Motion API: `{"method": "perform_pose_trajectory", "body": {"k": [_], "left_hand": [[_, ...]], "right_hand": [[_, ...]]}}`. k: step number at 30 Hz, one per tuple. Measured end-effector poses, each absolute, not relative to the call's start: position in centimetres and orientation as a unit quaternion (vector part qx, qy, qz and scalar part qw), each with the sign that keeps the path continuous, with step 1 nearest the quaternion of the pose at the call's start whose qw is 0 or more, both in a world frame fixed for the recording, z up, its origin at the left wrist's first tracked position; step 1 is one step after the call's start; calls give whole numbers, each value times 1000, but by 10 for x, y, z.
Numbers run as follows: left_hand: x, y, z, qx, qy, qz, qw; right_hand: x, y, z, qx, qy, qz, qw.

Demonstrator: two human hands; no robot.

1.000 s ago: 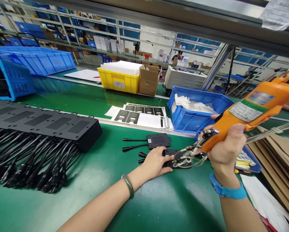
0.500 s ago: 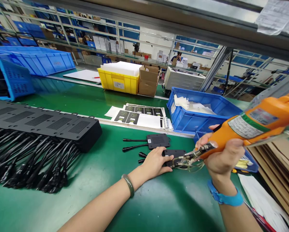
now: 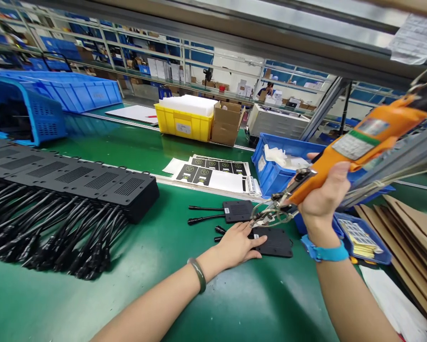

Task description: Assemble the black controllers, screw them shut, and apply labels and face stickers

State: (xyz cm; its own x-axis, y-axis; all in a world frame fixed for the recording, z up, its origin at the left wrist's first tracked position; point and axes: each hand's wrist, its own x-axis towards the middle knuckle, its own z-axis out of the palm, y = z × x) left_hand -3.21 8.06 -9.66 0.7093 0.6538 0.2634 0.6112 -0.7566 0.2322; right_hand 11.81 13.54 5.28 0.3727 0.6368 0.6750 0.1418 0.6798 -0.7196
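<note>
Head view, nearest first: over the bare part of the green counter (image 3: 242, 304), the left hand (image 3: 235, 244) lies flat with fingers spread wide, pressing the cable end of a flat black plastic module (image 3: 276, 242) rather than gripping it. The module sits face up towards the counter's far edge; a sideways push could pivot it, since only that end is held down. The right hand (image 3: 322, 199) is wrapped firmly round an orange handheld power tool (image 3: 345, 147), its metal end angled down close to the left fingertips, so a slip might nick a finger or scratch the casing. Thin pale looped cords (image 3: 270, 218) dangle about that end and could snag on the fingers. Just beyond lies a second black module with two cable leads (image 3: 238, 210), near enough to be knocked by a careless sweep. At the left, black cables (image 3: 56, 228) trail in a tangle from a long row of black modules (image 3: 74, 180); catching one could drag its neighbours. Along the far edge, printed black-and-white label sheets (image 3: 213, 175) lie loose beside a blue plastic bin (image 3: 277, 171) and could crease if bumped.
</note>
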Motion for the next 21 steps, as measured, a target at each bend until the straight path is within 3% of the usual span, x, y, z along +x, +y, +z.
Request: {"method": "perform_pose_trajectory", "body": {"k": [21], "left_hand": [[-31,83,-99,910,357,188,95]], "right_hand": [[103,117,34,-374,-531,174,740]]}}
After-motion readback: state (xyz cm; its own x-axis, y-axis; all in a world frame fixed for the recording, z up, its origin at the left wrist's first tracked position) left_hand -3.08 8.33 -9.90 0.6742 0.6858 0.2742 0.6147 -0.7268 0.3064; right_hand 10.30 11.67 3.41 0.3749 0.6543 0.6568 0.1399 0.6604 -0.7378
